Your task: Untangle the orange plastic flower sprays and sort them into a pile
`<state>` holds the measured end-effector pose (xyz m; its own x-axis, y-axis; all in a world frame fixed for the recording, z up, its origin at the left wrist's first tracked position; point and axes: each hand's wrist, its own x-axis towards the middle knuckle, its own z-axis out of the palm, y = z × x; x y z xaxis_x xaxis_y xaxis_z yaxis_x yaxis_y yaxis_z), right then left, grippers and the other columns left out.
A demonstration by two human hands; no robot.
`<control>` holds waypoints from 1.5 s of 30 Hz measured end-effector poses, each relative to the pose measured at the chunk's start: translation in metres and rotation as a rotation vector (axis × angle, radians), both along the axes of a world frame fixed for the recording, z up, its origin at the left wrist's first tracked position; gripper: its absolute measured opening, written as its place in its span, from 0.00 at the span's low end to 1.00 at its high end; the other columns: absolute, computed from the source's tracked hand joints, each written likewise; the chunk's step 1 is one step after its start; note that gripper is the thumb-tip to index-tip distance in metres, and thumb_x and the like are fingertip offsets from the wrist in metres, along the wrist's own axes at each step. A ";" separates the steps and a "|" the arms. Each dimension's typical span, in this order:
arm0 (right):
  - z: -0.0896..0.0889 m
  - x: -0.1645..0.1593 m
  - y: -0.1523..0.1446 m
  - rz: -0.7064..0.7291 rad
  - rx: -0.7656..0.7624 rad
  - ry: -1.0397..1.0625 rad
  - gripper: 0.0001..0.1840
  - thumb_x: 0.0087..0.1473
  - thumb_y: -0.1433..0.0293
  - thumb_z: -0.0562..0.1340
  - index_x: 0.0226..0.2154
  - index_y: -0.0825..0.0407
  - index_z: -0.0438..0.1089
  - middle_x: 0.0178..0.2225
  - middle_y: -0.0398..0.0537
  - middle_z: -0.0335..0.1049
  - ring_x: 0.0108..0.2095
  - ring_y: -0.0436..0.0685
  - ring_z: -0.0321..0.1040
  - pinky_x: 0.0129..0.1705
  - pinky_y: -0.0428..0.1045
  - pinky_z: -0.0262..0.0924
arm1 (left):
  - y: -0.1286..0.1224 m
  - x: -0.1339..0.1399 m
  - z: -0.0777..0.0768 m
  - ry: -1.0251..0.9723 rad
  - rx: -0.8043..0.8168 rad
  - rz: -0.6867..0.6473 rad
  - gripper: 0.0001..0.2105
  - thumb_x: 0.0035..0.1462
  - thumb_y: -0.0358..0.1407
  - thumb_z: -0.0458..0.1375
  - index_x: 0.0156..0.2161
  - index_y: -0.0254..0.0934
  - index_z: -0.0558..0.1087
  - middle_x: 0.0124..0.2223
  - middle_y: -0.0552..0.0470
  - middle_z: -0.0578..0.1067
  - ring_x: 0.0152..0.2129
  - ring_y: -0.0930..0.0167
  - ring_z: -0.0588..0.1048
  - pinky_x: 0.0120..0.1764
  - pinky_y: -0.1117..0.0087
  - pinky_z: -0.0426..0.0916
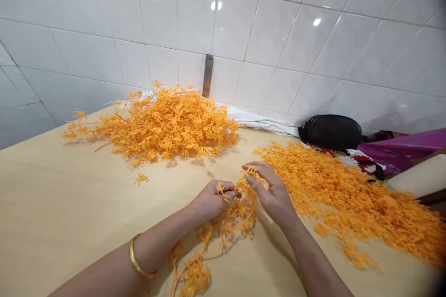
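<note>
In the middle of the head view, my left hand (219,196) is closed around an orange artificial flower spray (228,227), whose thin stems trail down toward the table's near edge. My right hand (270,190) curves around the upper end of the same spray, thumb and fingers pressed on a small orange sprig (252,176) there. The fingertips of the two hands are a short way apart. Behind my left hand lies a tangled heap of orange flower sprays (177,120). To the right of my right hand spreads a pile of small loose orange pieces (334,181).
The pale wooden table (69,199) meets a white tiled wall (156,14) with a metal bracket (208,75). White cloth (261,119) lies along the wall. A black pouch (331,131) and a purple bag (404,151) stand at the right. One stray orange sprig (141,178) lies at left.
</note>
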<state>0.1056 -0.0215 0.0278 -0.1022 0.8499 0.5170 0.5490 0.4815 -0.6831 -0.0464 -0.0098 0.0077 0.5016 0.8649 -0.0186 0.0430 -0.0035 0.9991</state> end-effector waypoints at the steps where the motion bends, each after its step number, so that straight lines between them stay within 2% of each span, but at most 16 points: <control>1: 0.000 0.000 -0.001 0.025 -0.001 -0.089 0.09 0.49 0.68 0.56 0.35 0.50 0.67 0.40 0.49 0.62 0.43 0.55 0.57 0.46 0.53 0.50 | 0.000 0.000 0.000 0.009 0.017 -0.012 0.08 0.45 0.35 0.51 0.20 0.34 0.64 0.17 0.59 0.54 0.15 0.79 0.52 0.20 0.75 0.46; 4: -0.004 -0.003 -0.002 0.084 -0.048 -0.220 0.05 0.50 0.70 0.55 0.28 0.51 0.66 0.40 0.48 0.61 0.42 0.55 0.55 0.44 0.52 0.50 | 0.000 -0.001 -0.002 0.025 0.044 -0.019 0.08 0.46 0.35 0.50 0.21 0.34 0.63 0.18 0.58 0.56 0.17 0.78 0.54 0.22 0.75 0.49; 7: -0.009 -0.009 -0.002 0.076 -0.034 -0.168 0.09 0.52 0.72 0.52 0.23 0.52 0.61 0.34 0.47 0.60 0.37 0.53 0.56 0.40 0.49 0.52 | 0.001 -0.001 -0.004 0.024 0.055 -0.022 0.10 0.47 0.37 0.51 0.20 0.34 0.61 0.17 0.58 0.55 0.16 0.79 0.53 0.21 0.75 0.48; 12: -0.011 -0.020 0.000 -0.148 0.065 0.005 0.10 0.53 0.72 0.50 0.21 0.52 0.56 0.31 0.45 0.56 0.32 0.51 0.56 0.34 0.47 0.52 | 0.003 0.003 -0.001 -0.075 -0.017 -0.042 0.11 0.49 0.41 0.51 0.23 0.35 0.63 0.14 0.61 0.53 0.12 0.80 0.50 0.18 0.76 0.45; 17: -0.008 -0.019 0.002 -0.340 0.164 0.039 0.10 0.51 0.70 0.51 0.21 0.52 0.57 0.31 0.46 0.56 0.33 0.52 0.56 0.35 0.48 0.51 | 0.005 0.010 0.007 -0.168 0.053 -0.059 0.13 0.50 0.40 0.50 0.21 0.33 0.63 0.18 0.56 0.61 0.15 0.80 0.57 0.21 0.77 0.52; 21: -0.009 -0.026 0.001 -0.406 0.177 0.072 0.09 0.51 0.69 0.51 0.22 0.53 0.58 0.31 0.46 0.56 0.33 0.52 0.56 0.35 0.48 0.52 | 0.004 0.014 0.012 -0.197 0.070 -0.071 0.13 0.50 0.39 0.50 0.21 0.32 0.65 0.20 0.53 0.65 0.17 0.78 0.62 0.24 0.75 0.58; 24: -0.012 -0.029 0.004 -0.418 0.133 0.106 0.10 0.50 0.66 0.52 0.22 0.52 0.58 0.30 0.46 0.57 0.32 0.52 0.57 0.35 0.47 0.52 | 0.004 0.013 0.009 -0.222 0.072 -0.070 0.13 0.50 0.40 0.50 0.22 0.32 0.65 0.20 0.53 0.66 0.17 0.77 0.64 0.24 0.75 0.59; 27: -0.010 -0.005 0.017 -0.517 0.049 0.244 0.12 0.50 0.62 0.49 0.23 0.52 0.58 0.27 0.45 0.60 0.30 0.52 0.60 0.33 0.47 0.53 | 0.005 0.007 -0.002 -0.175 0.037 -0.047 0.13 0.49 0.39 0.51 0.20 0.32 0.65 0.18 0.53 0.65 0.15 0.78 0.63 0.22 0.76 0.57; 29: -0.001 0.030 0.024 -0.715 -0.013 0.394 0.15 0.51 0.60 0.44 0.22 0.51 0.56 0.22 0.43 0.60 0.25 0.51 0.61 0.27 0.46 0.53 | 0.006 0.001 -0.011 -0.133 -0.007 -0.015 0.12 0.47 0.38 0.51 0.18 0.32 0.64 0.16 0.54 0.64 0.14 0.78 0.62 0.20 0.76 0.56; 30: 0.004 0.050 0.026 -0.822 0.000 0.376 0.16 0.51 0.59 0.44 0.22 0.51 0.56 0.21 0.43 0.59 0.23 0.52 0.61 0.26 0.46 0.52 | 0.007 -0.002 -0.015 -0.139 -0.029 0.007 0.12 0.47 0.37 0.52 0.18 0.32 0.64 0.16 0.54 0.64 0.13 0.78 0.62 0.20 0.76 0.56; 32: 0.016 0.087 0.023 -0.907 0.017 0.063 0.16 0.47 0.57 0.49 0.20 0.51 0.56 0.18 0.43 0.59 0.23 0.53 0.59 0.24 0.46 0.49 | 0.010 -0.006 -0.019 -0.207 -0.074 0.057 0.11 0.46 0.37 0.52 0.20 0.32 0.64 0.18 0.53 0.66 0.15 0.78 0.63 0.20 0.77 0.56; 34: 0.024 0.113 0.013 -0.915 -0.062 -0.291 0.18 0.46 0.55 0.50 0.16 0.50 0.54 0.15 0.43 0.56 0.21 0.54 0.57 0.23 0.47 0.46 | 0.011 -0.009 -0.019 -0.285 -0.114 0.084 0.10 0.46 0.38 0.54 0.22 0.32 0.64 0.21 0.51 0.68 0.16 0.78 0.64 0.21 0.77 0.56; 36: 0.026 0.124 0.001 -0.923 -0.187 -0.540 0.21 0.46 0.53 0.49 0.14 0.50 0.52 0.14 0.44 0.56 0.21 0.54 0.56 0.23 0.47 0.45 | 0.012 -0.010 -0.017 -0.334 -0.163 0.064 0.09 0.44 0.38 0.56 0.23 0.32 0.64 0.21 0.51 0.68 0.16 0.78 0.65 0.21 0.77 0.57; 41: 0.015 0.121 -0.013 -0.929 -0.549 -0.742 0.28 0.48 0.47 0.42 0.15 0.51 0.57 0.20 0.50 0.62 0.25 0.59 0.61 0.23 0.48 0.47 | 0.012 -0.013 -0.015 -0.417 -0.218 0.040 0.10 0.41 0.35 0.60 0.22 0.33 0.62 0.21 0.51 0.69 0.16 0.78 0.66 0.22 0.76 0.58; 43: 0.014 0.118 -0.014 -0.944 -0.570 -0.816 0.26 0.50 0.51 0.42 0.18 0.52 0.59 0.22 0.51 0.64 0.27 0.60 0.62 0.24 0.49 0.48 | 0.013 -0.015 -0.015 -0.442 -0.244 0.053 0.10 0.41 0.34 0.60 0.22 0.33 0.62 0.21 0.50 0.69 0.16 0.78 0.66 0.22 0.76 0.58; 45: 0.016 0.114 -0.014 -1.006 -0.514 -0.907 0.18 0.53 0.61 0.44 0.25 0.53 0.61 0.24 0.52 0.64 0.27 0.60 0.63 0.26 0.50 0.48 | 0.016 -0.016 -0.016 -0.468 -0.293 0.083 0.09 0.41 0.32 0.59 0.23 0.33 0.62 0.21 0.50 0.70 0.16 0.78 0.66 0.22 0.77 0.58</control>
